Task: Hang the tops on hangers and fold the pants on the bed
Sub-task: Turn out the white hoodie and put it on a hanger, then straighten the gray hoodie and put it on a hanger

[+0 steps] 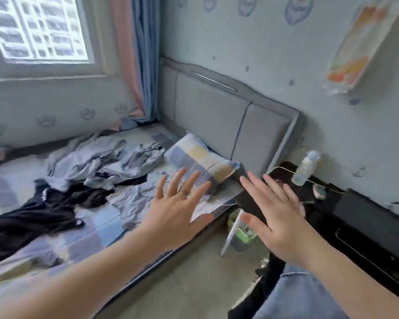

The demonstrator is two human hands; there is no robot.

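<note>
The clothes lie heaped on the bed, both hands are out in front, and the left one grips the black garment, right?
No. The head view shows the left hand spread open and empty, clear of the black garment. The right hand is open too. The rest holds.

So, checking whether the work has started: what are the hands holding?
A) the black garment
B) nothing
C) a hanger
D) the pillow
B: the left hand and the right hand are spread open in the air, and the black garment lies untouched on the bed.
</note>
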